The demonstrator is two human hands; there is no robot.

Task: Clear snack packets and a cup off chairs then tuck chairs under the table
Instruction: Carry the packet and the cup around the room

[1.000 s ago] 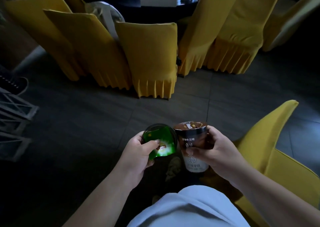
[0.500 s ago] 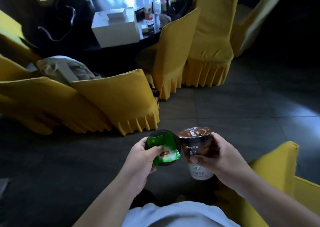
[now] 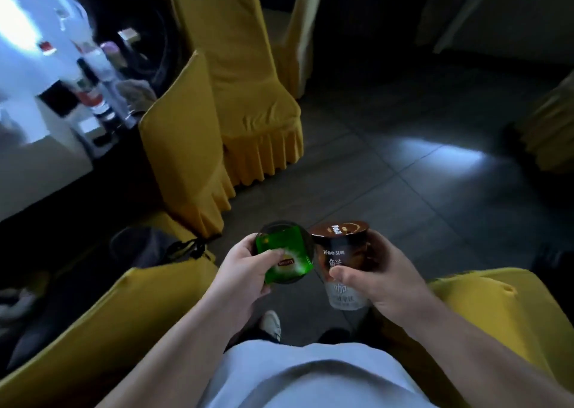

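My left hand (image 3: 240, 275) grips a green snack packet (image 3: 284, 257) pressed against a dark round lid or container. My right hand (image 3: 369, 271) holds a brown-and-white cup (image 3: 340, 252) with a sealed brown top, upright, right beside the packet. Both are held at waist height in front of me. A yellow-covered chair (image 3: 186, 140) stands with its back toward me at the dark table (image 3: 40, 165). A second yellow chair (image 3: 248, 81) sits pulled out behind it.
Bottles and boxes (image 3: 93, 96) crowd the table at the upper left. A yellow chair (image 3: 108, 323) with a dark bag (image 3: 146, 246) on it is close at my left; another yellow chair (image 3: 497, 311) is at my right. Dark tiled floor (image 3: 403, 174) spreads ahead.
The view has swung to the right and closer to the table; the chairs now appear nearer and to the left. Both hands keep hold of the packet and the cup.
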